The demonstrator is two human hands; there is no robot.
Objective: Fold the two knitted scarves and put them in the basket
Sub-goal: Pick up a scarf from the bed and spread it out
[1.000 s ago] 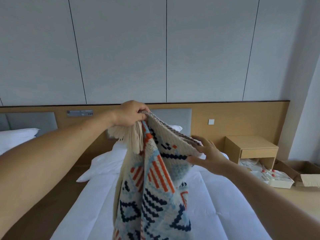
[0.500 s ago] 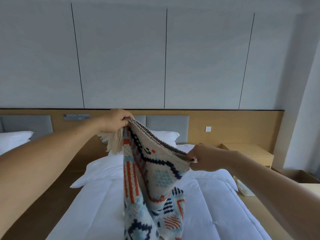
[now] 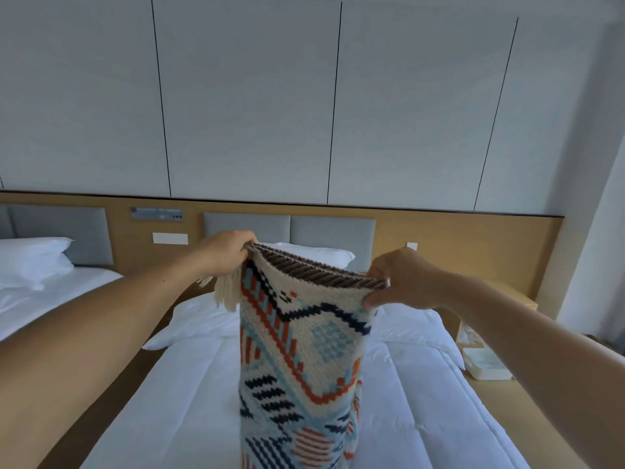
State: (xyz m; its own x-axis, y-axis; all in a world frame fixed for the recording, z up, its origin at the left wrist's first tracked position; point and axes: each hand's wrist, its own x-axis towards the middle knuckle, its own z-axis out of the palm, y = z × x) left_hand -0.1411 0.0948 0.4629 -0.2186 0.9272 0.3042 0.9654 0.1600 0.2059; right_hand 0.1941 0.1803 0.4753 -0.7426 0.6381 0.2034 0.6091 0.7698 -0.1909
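Note:
A knitted scarf [image 3: 301, 360], cream with blue, navy and orange patterns and a cream fringe, hangs in front of me above the bed. It is doubled over, with a brown ribbed inner side showing along its top edge. My left hand [image 3: 226, 253] grips the top left corner, where the fringe dangles. My right hand [image 3: 399, 279] pinches the top right corner, level with the left. The scarf's lower end runs out of the frame. No second scarf and no basket are in view.
A white bed [image 3: 189, 401] lies below the scarf, with pillows [image 3: 311, 253] at a grey and wood headboard [image 3: 473, 245]. A second bed [image 3: 37, 282] stands at the left. A wooden nightstand [image 3: 517, 296] and a white box [image 3: 487, 363] sit at the right.
My right hand closed on the scarf's top edge and moved right, spreading the top out flat. Both hands now sit lower in the frame, as the view has tilted up.

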